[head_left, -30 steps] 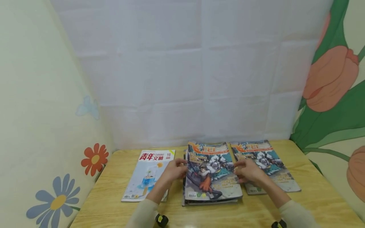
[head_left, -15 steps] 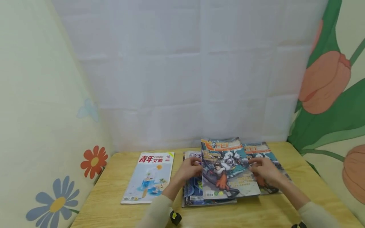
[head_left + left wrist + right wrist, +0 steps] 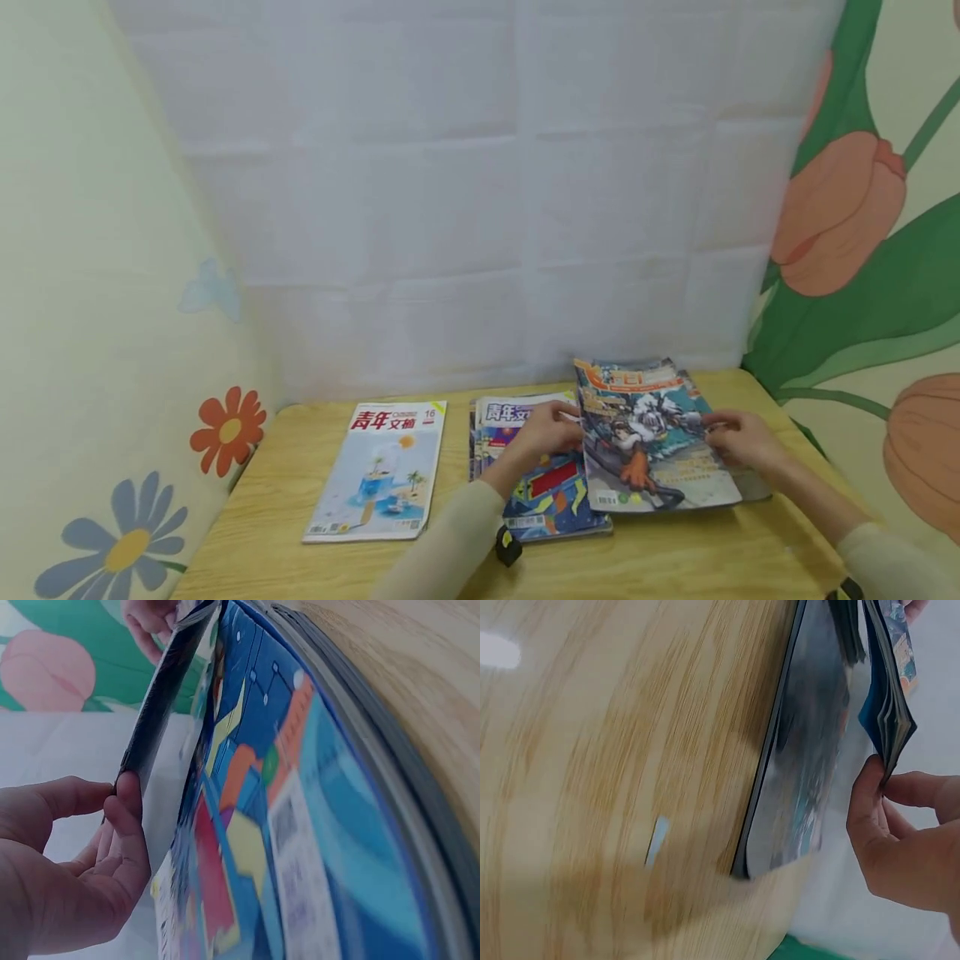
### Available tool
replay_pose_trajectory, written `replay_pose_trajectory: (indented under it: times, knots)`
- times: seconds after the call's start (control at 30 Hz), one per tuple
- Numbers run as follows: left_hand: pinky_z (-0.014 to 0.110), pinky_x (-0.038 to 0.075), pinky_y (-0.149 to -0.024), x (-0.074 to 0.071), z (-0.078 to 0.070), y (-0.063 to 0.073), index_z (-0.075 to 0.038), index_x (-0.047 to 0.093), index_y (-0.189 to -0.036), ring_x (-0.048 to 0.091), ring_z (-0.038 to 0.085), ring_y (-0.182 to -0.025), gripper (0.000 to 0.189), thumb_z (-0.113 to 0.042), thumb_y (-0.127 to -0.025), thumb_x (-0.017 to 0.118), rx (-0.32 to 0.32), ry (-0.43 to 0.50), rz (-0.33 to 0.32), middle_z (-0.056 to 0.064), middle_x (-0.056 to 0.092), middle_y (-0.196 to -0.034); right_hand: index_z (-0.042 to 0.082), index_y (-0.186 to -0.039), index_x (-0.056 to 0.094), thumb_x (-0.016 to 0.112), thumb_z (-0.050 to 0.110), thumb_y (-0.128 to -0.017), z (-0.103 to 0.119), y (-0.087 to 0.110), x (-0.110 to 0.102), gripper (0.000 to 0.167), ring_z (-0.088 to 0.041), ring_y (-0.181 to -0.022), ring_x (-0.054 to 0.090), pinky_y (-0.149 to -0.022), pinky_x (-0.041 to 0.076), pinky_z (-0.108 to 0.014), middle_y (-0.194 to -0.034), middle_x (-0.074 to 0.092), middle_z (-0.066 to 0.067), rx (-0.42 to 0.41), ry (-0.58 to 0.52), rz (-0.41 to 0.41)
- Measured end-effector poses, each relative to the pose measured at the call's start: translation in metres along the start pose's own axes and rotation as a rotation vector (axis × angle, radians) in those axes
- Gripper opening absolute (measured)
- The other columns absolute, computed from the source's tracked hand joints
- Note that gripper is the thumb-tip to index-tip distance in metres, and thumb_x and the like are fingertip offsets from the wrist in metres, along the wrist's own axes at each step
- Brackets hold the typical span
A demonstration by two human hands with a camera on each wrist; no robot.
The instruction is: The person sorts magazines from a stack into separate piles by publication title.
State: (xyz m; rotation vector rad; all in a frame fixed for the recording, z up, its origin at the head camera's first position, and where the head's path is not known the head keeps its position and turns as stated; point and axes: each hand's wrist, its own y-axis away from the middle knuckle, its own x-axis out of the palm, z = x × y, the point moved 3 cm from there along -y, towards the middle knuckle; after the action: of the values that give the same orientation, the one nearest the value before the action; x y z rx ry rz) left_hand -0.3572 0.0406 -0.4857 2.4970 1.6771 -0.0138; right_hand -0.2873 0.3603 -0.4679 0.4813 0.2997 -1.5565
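Observation:
Both hands hold one magazine (image 3: 645, 446) with an orange-lettered comic cover, raised above the table. My left hand (image 3: 551, 432) pinches its left edge between thumb and fingers, as the left wrist view shows the hand (image 3: 90, 862) at the edge. On the opposite edge, my right hand (image 3: 742, 439) pinches with thumb and fingers, the pages fanning slightly in the right wrist view. Below it lies a matching magazine (image 3: 806, 742), mostly hidden in the head view. A stack of magazines with a blue, colourful top cover (image 3: 555, 500) sits under my left forearm, partly covered.
A pale magazine (image 3: 382, 475) with red lettering lies at the left of the wooden table (image 3: 255, 508). A white cloth (image 3: 420, 208) hangs behind the table, and flower-painted walls flank both sides. A small pale patch (image 3: 656, 841) shows on the wood near the right magazine.
Both hands have lifted the comic magazine off the middle stack and carried it right, over the matching magazine. The blue cover beneath it has come into view.

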Motion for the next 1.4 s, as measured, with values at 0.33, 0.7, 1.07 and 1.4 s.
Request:
replay_pose_trajectory:
  times: [0.33, 0.7, 1.07, 1.4]
  knots:
    - [0.034, 0.059, -0.065, 0.038, -0.002, -0.017, 0.004, 0.064, -0.113, 0.069, 0.022, -0.064, 0.033, 0.01, -0.081, 0.07, -0.056, -0.056, -0.04, 0.012, 0.069, -0.08, -0.02, -0.132, 0.05, 0.055, 0.003, -0.094, -0.012, -0.005, -0.025, 0.045, -0.019, -0.074, 0.058, -0.063, 0.053, -0.035, -0.085, 0.062, -0.008, -0.008, 0.037, -0.003]
    - [0.031, 0.059, -0.059, 0.059, -0.004, -0.02, 0.002, 0.064, -0.096, 0.073, 0.027, -0.064, 0.022, 0.012, -0.081, 0.076, -0.132, -0.156, -0.14, 0.013, 0.065, -0.074, -0.02, -0.134, 0.048, 0.052, 0.003, -0.096, -0.013, -0.012, -0.032, 0.045, -0.02, -0.068, 0.055, -0.059, 0.05, -0.036, -0.081, 0.059, -0.007, -0.003, 0.078, 0.002]
    - [0.027, 0.058, -0.059, 0.061, -0.005, -0.025, 0.007, 0.068, -0.103, 0.073, 0.024, -0.065, 0.023, 0.01, -0.081, 0.076, -0.184, -0.273, -0.108, 0.014, 0.067, -0.077, -0.023, -0.124, 0.053, 0.053, 0.002, -0.097, -0.026, -0.022, -0.033, 0.037, -0.02, -0.07, 0.061, -0.06, 0.053, -0.034, -0.084, 0.064, -0.01, -0.023, 0.138, -0.007]
    - [0.035, 0.059, -0.07, 0.046, -0.017, -0.01, 0.007, 0.067, -0.117, 0.072, 0.024, -0.073, 0.033, 0.001, -0.085, 0.069, -0.098, -0.369, -0.019, 0.011, 0.071, -0.089, -0.018, -0.108, 0.065, 0.051, 0.006, -0.095, -0.002, -0.014, -0.031, 0.03, -0.031, -0.076, 0.064, -0.06, 0.051, -0.042, -0.099, 0.066, -0.03, -0.23, 0.476, -0.166]
